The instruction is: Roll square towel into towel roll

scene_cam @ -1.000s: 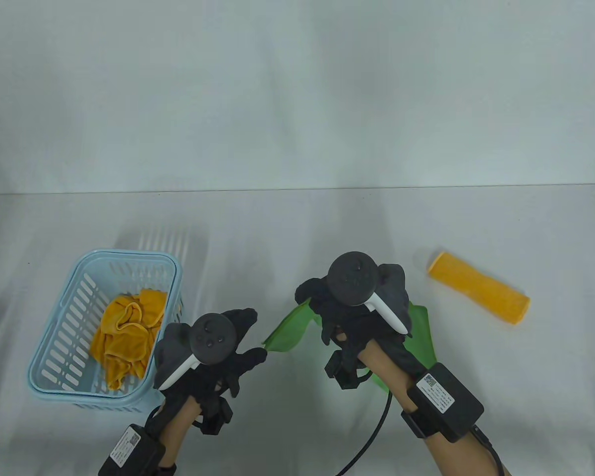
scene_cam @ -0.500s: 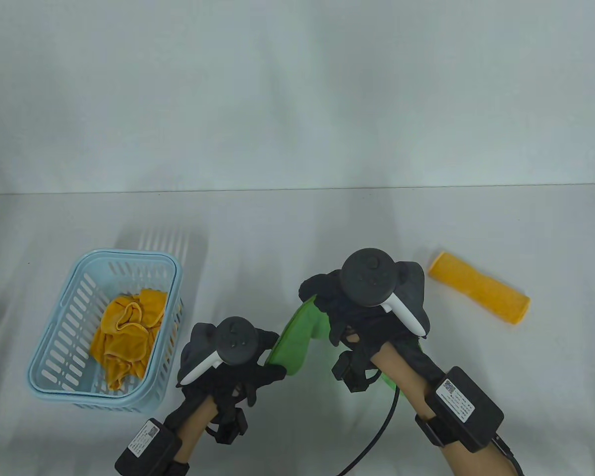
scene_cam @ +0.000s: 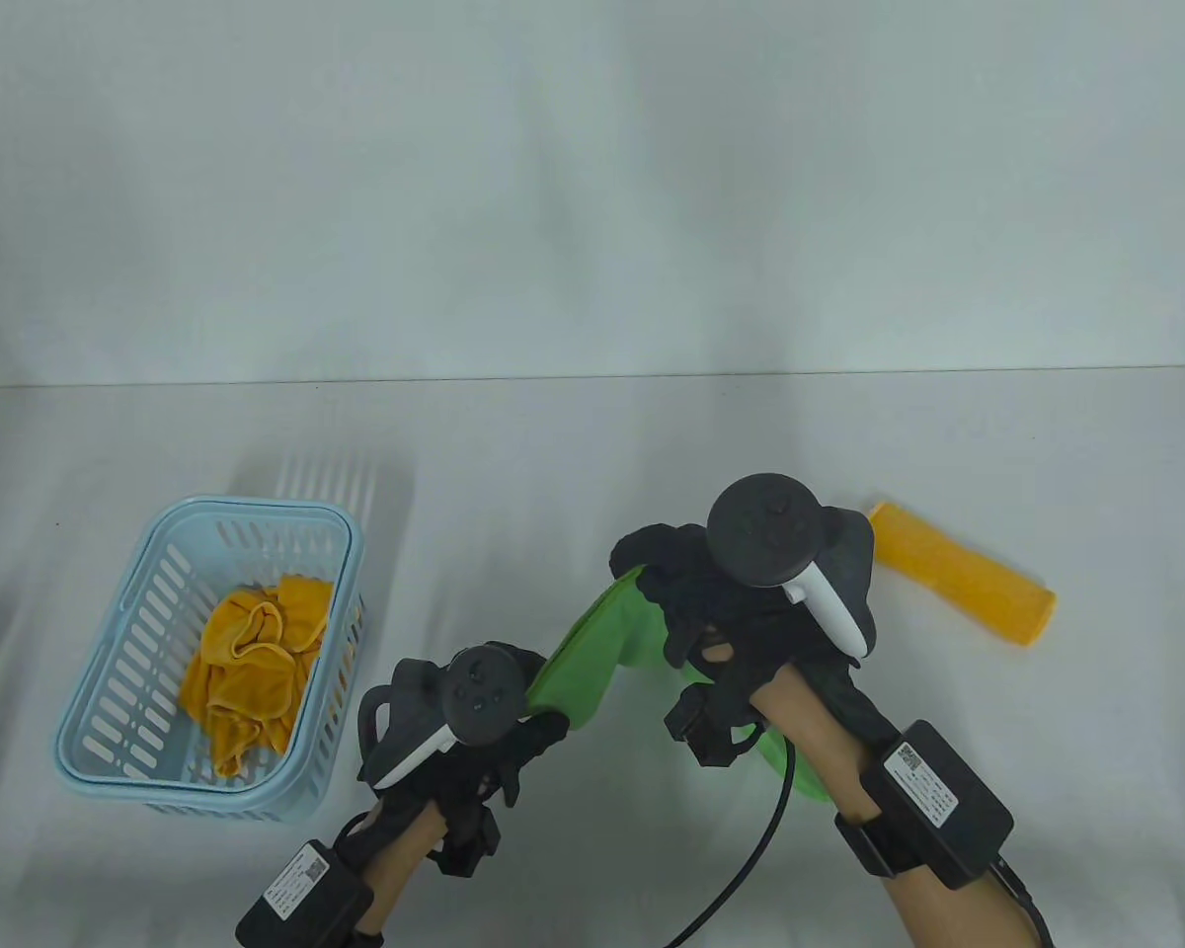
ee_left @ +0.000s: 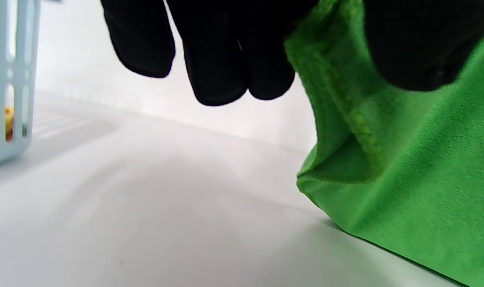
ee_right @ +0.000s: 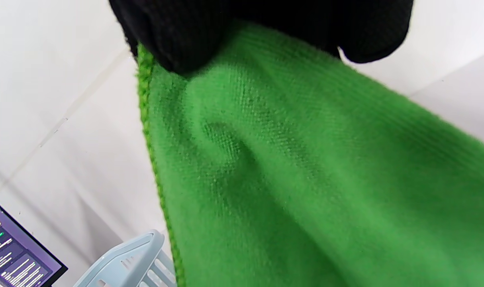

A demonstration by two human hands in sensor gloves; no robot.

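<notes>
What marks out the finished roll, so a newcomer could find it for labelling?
On the table, look right of the right hand. The roll lies there slantwise: an orange cylinder, unlike the flat green towel or the crumpled orange cloth in the basket.

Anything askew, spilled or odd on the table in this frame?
Nothing stands out. Both hands, left hand and right hand, hold the green towel off the table, unrolled. An orange towel roll lies intact at right; a crumpled orange towel sits inside the upright blue basket.
</notes>
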